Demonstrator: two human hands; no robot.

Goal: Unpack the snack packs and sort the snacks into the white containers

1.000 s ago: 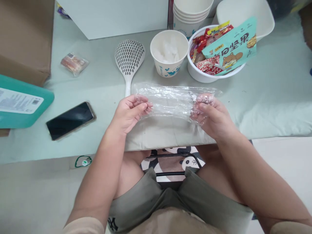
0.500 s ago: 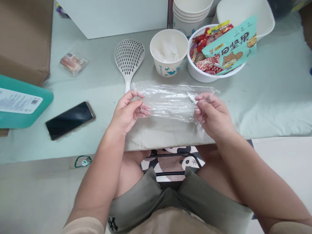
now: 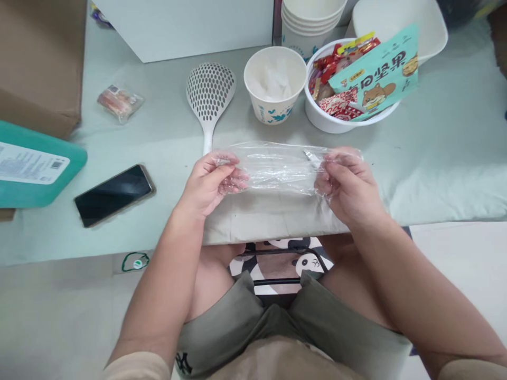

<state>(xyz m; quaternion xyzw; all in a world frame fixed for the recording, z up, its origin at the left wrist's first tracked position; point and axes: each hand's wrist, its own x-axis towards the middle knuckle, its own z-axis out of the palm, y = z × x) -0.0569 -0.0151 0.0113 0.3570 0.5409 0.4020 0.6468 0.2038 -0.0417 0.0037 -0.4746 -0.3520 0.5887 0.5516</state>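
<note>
A clear plastic bag (image 3: 277, 168) is stretched sideways between my two hands, just above the front of the table. My left hand (image 3: 212, 182) grips its left end, thumb against the fingers, with film lying over the fingertips. At the other end my right hand (image 3: 348, 182) pinches the bunched film, and a small whitish strip shows beside its thumb. Behind my left hand lies a white slotted skimmer (image 3: 209, 92), its handle end hidden by the hand and film. A paper cup (image 3: 273, 110) with crumpled white, translucent stuff inside stands beyond the bag.
A white bowl (image 3: 332, 122) of wrapped snacks and a teal nut pouch (image 3: 380, 84) stands back right, near stacked paper cups (image 3: 301, 45). Leftward are a phone (image 3: 114, 195), a small wrapped packet (image 3: 119, 102), a green container (image 3: 35, 187) and a cardboard box (image 3: 39, 63).
The bag has flattened and spread a little between my hands, and film now covers more of the fingers. My left hand has shifted slightly to the right.
</note>
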